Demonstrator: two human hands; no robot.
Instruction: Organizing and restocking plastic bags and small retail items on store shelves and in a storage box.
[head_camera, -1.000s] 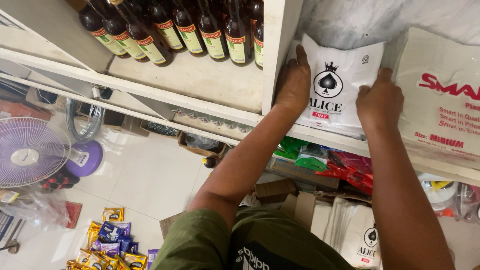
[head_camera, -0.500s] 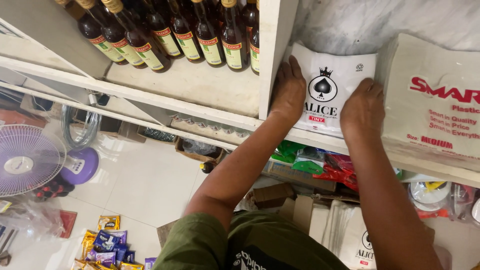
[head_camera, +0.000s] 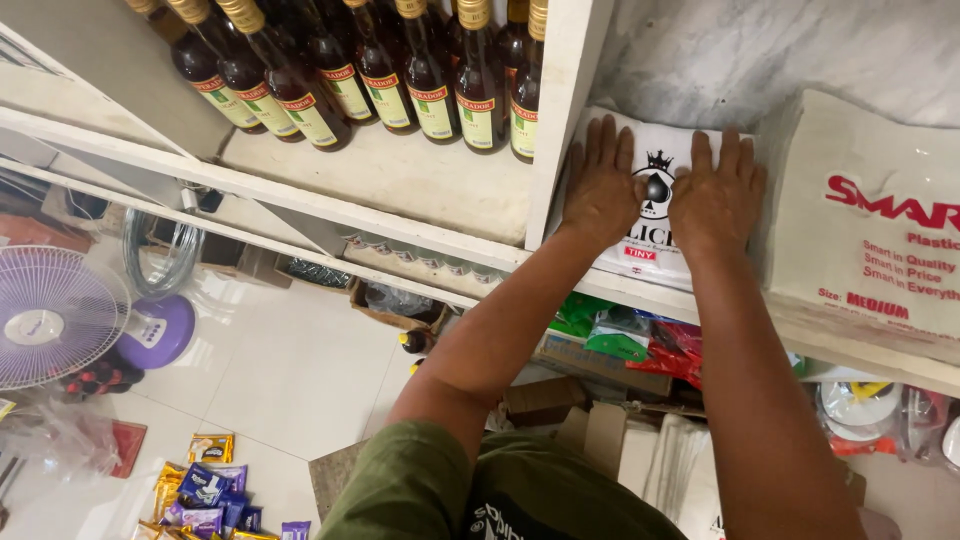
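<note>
White plastic-bag pack beside a larger cream pack; bottle labels look yellowish.

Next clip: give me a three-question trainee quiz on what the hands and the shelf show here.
1. True or false: both hands lie flat, palms down, on the white plastic-bag pack.
2. What stands in the shelf compartment to the left of the white divider?
A. folded towels
B. dark glass bottles
C. tin cans
3. Fill in: on the floor at lower left stands a purple-based ____.

Key
1. True: the left hand and the right hand press on the pack side by side, fingers spread, nothing gripped.
2. B: the dark bottles with yellow labels stand in rows.
3. fan.
</note>
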